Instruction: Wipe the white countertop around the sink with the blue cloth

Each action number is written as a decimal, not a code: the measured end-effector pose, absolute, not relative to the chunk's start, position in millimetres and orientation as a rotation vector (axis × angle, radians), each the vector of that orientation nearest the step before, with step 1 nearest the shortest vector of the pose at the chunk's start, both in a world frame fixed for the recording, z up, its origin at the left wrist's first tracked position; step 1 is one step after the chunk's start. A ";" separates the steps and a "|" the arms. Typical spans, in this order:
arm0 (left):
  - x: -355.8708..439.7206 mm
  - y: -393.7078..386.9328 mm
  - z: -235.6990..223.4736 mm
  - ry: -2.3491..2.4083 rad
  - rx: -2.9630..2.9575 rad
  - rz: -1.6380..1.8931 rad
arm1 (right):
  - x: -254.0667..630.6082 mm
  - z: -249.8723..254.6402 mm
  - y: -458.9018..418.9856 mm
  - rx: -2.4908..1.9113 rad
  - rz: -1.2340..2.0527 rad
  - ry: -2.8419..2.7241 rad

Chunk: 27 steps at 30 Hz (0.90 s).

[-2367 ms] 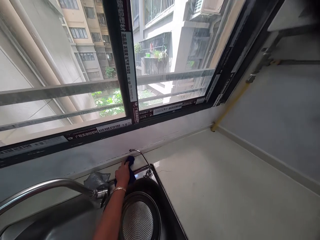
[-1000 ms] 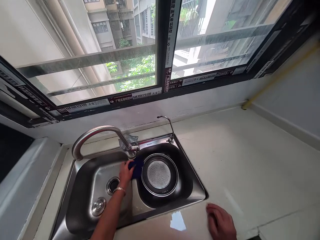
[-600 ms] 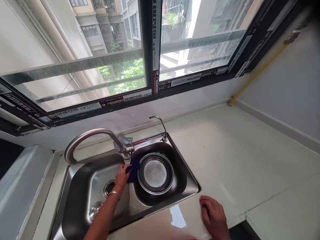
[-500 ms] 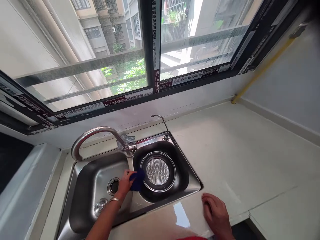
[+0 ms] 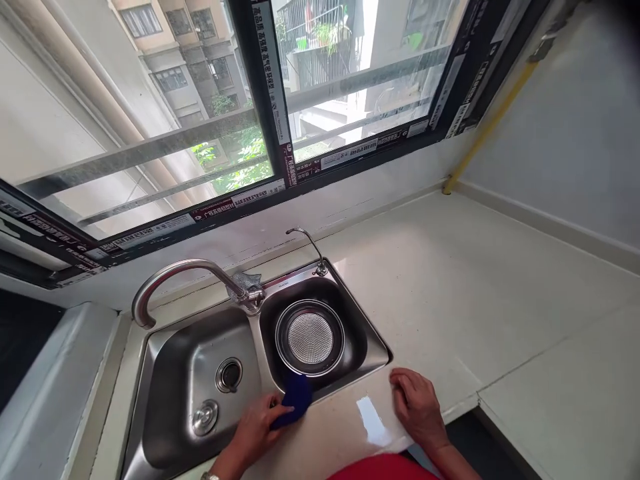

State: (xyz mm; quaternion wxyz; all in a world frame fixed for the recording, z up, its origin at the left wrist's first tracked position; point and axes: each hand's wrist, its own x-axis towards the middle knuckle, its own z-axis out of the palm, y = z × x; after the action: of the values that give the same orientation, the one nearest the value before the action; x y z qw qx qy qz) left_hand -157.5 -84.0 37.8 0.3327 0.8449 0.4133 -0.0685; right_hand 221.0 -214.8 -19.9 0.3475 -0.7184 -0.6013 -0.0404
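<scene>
My left hand [image 5: 257, 427] is closed on a dark blue cloth [image 5: 296, 397] and presses it on the front rim of the steel double sink [image 5: 165, 373], near the divider between the basins. My right hand [image 5: 417, 407] lies flat on the pale countertop [image 5: 450, 300] just right of the sink's front corner, fingers stretched out. The right basin holds a round mesh strainer basket [image 5: 310, 338]. The left basin shows a drain [image 5: 229, 374] and a stopper [image 5: 205, 418].
A curved steel faucet [image 5: 185, 277] arches over the left basin, with a grey scouring cloth [image 5: 245, 280] behind its spout. A thin small tap [image 5: 310, 247] stands at the sink's back right. A window [image 5: 250, 100] runs behind; a yellow pipe [image 5: 487, 127] climbs the right corner.
My left hand has drawn the blue cloth from the back of the sink, along the divider, to the front rim. My right hand came to rest on the counter.
</scene>
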 end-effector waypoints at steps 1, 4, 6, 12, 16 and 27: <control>-150.0 -85.9 37.7 1.078 2.238 -0.192 | 220.7 -18.6 -214.4 -1.865 -0.102 -1.556; -115.5 -88.0 34.0 1.046 2.324 -0.202 | 220.0 -15.1 -213.0 -1.870 -0.102 -1.545; -86.7 -89.4 30.6 1.017 2.379 -0.196 | 219.7 -13.3 -212.3 -1.872 -0.088 -1.538; -16.8 -96.3 29.1 0.881 2.547 -0.105 | 220.6 -9.4 -211.8 -1.819 0.045 -1.434; 23.0 -97.3 28.6 0.739 2.666 -0.051 | 226.9 -8.1 -212.8 -1.666 0.213 -1.168; 151.6 -110.7 17.8 0.610 2.842 0.218 | 263.4 10.9 -208.2 -1.663 0.218 -0.767</control>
State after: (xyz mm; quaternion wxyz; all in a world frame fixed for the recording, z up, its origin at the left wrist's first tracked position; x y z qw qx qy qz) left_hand 151.6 -110.7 17.8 0.1131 0.9688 0.2079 0.0743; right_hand 263.4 -208.2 10.9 0.6043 -0.7185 -0.3312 0.0944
